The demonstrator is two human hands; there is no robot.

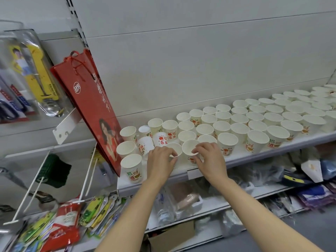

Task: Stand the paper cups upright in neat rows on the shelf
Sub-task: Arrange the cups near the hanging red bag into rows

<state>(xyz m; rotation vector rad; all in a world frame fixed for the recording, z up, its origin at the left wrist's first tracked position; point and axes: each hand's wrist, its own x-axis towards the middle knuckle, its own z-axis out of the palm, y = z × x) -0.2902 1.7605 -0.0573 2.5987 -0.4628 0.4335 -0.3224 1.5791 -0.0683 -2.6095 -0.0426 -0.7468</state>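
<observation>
Head view: my left hand (161,161) and right hand (209,157) each pinch an upright front-row cup's rim; toppled cups (152,141) lie just beyond the left.

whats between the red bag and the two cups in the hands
In the head view, a loose cluster of cups: upright ones beside the red bag, three upside down nearer the left hand.

Cups (258,122) in rows on shelf (254,157); bag (94,106) left.
</observation>
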